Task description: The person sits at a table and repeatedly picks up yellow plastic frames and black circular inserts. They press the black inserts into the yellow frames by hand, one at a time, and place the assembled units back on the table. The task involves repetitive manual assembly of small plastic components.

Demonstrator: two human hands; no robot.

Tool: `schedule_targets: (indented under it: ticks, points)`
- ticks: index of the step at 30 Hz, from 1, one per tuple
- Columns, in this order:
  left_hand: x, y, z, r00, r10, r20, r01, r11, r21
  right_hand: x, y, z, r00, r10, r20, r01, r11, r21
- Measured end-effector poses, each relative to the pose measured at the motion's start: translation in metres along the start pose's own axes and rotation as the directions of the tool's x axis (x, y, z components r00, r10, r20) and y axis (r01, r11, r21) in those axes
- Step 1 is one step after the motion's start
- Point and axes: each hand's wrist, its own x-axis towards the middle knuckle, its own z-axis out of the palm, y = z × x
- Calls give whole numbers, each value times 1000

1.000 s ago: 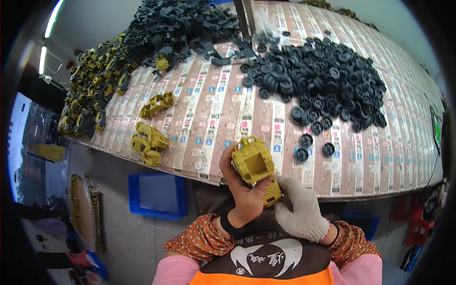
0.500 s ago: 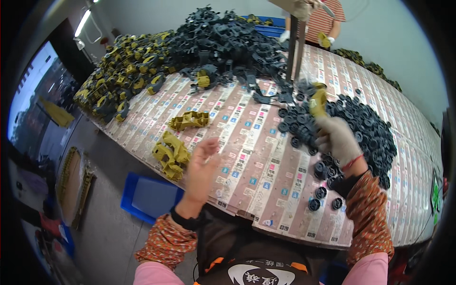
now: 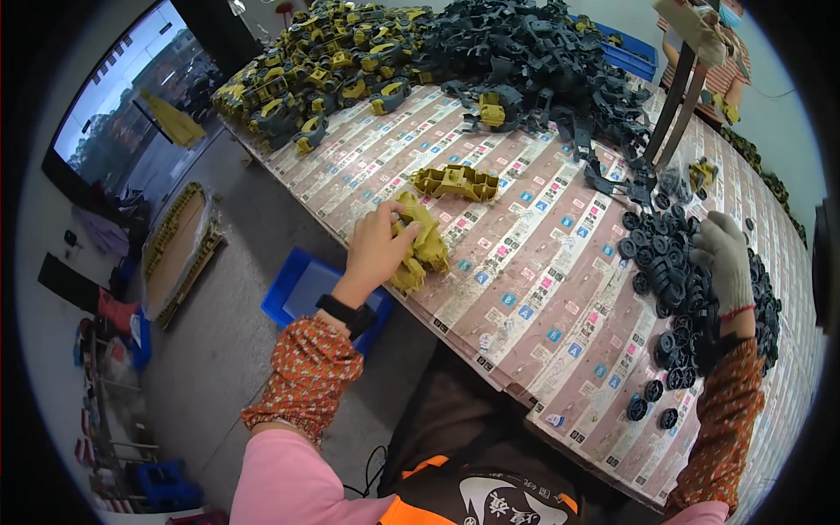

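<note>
Near the table's left edge, my bare left hand has its thumb and fingers closed on a yellow plastic toy vehicle shell. A second yellow shell lies just beyond it. My right hand, in a pale knitted glove, is over a heap of black toy wheels with its fingers curled; whatever they may hold is hidden. Past the right hand, a yellow part rests beside the far end of the wheels. A few loose wheels lie nearer me.
Piles of yellow-and-grey assembled parts and dark grey parts cover the table's far side. A metal post rises at the far right. Blue bins stand below the left edge and behind the pile. Another person works beyond.
My left hand has moved onto the nearer yellow shell. My right hand has let go of the yellow part and drawn back over the wheels. The view has swung left.
</note>
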Motion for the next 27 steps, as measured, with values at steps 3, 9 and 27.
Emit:
schedule_targets:
  ticks: [3,9,27]
  points:
    - [0,42,3,992,10,122,-50,943,329,-61,-13,25,997,-71,43,77,984,-160]
    - [-6,71,34,978,126,165,-145,983,112,-148,14,12,981,-113,160,151,956,-253]
    - [-27,108,88,912,409,-24,-402,882,-246,-272,63,-5,956,-272,107,259,621,-739]
